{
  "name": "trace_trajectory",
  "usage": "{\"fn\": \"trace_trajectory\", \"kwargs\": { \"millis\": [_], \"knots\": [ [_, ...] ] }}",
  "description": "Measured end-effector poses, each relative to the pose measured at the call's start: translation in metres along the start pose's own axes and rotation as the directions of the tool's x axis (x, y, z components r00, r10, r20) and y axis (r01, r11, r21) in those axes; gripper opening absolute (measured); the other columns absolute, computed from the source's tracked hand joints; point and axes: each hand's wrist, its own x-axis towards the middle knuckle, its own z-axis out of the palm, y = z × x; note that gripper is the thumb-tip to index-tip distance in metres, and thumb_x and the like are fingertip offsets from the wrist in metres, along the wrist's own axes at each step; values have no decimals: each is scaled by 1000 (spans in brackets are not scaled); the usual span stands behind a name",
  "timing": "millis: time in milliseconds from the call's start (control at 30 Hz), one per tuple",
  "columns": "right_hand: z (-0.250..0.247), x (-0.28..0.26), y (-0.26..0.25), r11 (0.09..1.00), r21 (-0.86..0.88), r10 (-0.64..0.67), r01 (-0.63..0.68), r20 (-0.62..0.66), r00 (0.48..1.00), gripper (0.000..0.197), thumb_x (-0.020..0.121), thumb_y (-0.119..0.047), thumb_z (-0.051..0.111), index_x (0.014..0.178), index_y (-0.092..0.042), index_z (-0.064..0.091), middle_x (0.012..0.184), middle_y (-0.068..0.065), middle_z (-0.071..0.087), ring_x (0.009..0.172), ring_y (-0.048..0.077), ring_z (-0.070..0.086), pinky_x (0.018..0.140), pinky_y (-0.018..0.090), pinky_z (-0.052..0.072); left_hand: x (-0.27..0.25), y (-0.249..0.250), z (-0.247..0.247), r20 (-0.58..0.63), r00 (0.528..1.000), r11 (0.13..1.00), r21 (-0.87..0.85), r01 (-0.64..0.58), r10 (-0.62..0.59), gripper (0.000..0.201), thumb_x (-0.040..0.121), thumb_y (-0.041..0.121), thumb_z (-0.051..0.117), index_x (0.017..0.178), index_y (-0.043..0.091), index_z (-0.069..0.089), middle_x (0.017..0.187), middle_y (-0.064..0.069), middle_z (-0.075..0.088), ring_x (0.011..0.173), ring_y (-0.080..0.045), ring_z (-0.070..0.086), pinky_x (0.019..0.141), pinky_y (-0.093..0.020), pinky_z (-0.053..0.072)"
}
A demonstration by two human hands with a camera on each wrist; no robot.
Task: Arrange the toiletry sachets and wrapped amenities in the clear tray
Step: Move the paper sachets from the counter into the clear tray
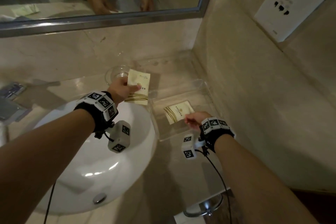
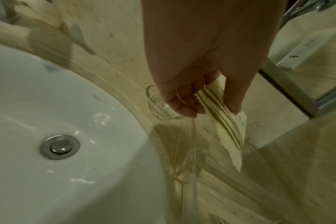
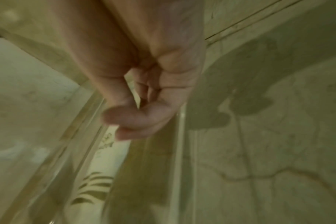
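Sachet (image 1: 139, 88), cream with gold stripes, is pinched between thumb and fingers of the left hand (image 1: 119, 88), held above the surface (image 1: 181, 76) just left of the clear tray (image 1: 209, 94), long axis pointing away. A second sachet (image 1: 178, 112) lies flat inside the tray, turned diagonally. The right hand (image 1: 195, 119) hovers over it, fingers loosely curled, holding nothing.

Right hand (image 3: 144, 94): fingers loosely curled, nothing gripped, above clear tray (image 3: 82, 136). Cream sachet (image 3: 104, 166) with gold stripes lay inside tray. Marble counter (image 3: 269, 151) lay to the right.
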Motion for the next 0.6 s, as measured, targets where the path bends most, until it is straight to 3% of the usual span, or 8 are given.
{"fn": "trace_trajectory", "kwargs": {
  "millis": [133, 200, 267, 300, 367, 433, 500, 600],
  "knots": [
    [26, 4, -13, 993, 112, 38, -38, -2, 999, 23, 90, 4, 53, 68, 5, 53, 68, 14, 57, 62, 18, 55, 57, 26, 54, 0, -2, -4, -12, 1000, 1000, -15, 12, -13, 33, 86, 7, 61, 118, 0, 59, 106, -11, 62, 94, -25, 59, 85, -33, 47],
    [40, 8, -17, 993, 112, 27, -27, 4, 1000, 23, 91, 5, 52, 68, 5, 54, 68, 15, 56, 62, 18, 54, 77, 33, 57, 0, -3, -8, -31, 999, 1000, -15, 17, -18, 33, 85, 8, 62, 118, 2, 60, 104, -9, 62, 94, -25, 59, 84, -32, 49],
    [52, 14, -21, 998, 56, -2, 2, -7, 1000, 15, 91, 5, 51, 81, 11, 60, 67, 15, 56, 63, 19, 56, 97, 39, 50, 0, -3, -11, -41, 999, 1000, -23, 16, -17, 32, 86, 7, 61, 117, 2, 60, 104, -8, 62, 95, -24, 59, 82, -30, 50],
    [55, 16, -23, 999, 44, -20, 21, -18, 1000, 14, 90, 6, 51, 95, 15, 61, 68, 15, 57, 65, 20, 57, 98, 40, 50, -1, -4, -12, -38, 999, 1000, -28, 11, -12, 32, 86, 7, 61, 118, 2, 60, 104, -9, 62, 95, -24, 59, 81, -28, 50],
    [58, 19, -25, 998, 48, -35, 37, -35, 999, 26, 88, 9, 53, 112, 17, 56, 70, 18, 59, 68, 24, 60, 80, 34, 59, -3, -4, -12, -32, 999, 999, -36, 7, -8, 32, 87, 6, 60, 119, 1, 59, 105, -10, 62, 95, -24, 58, 85, -31, 50],
    [60, 17, -25, 995, 87, -38, 40, -29, 999, 27, 87, 9, 54, 113, 17, 56, 75, 21, 62, 63, 24, 60, 63, 29, 60, -3, -7, -13, -36, 999, 999, -46, 10, -11, 32, 87, 6, 59, 119, 1, 58, 106, -10, 62, 96, -24, 58, 93, -38, 49],
    [60, 15, -24, 997, 67, -46, 47, -17, 999, 28, 87, 7, 56, 112, 18, 56, 74, 21, 62, 61, 22, 59, 67, 34, 61, -4, -7, -13, -37, 999, 999, -53, 12, -13, 32, 87, 6, 59, 120, 1, 58, 106, -11, 61, 97, -24, 58, 95, -40, 48],
    [61, 11, -23, 995, 60, -75, 76, -24, 997, 32, 87, -2, 62, 112, 17, 55, 74, 22, 61, 61, 26, 60, 57, 37, 59, -4, -5, -10, -11, 1000, 999, -52, 11, -12, 32, 88, 6, 58, 120, 2, 57, 103, -10, 62, 93, -24, 59, 90, -38, 49]
  ]
}}
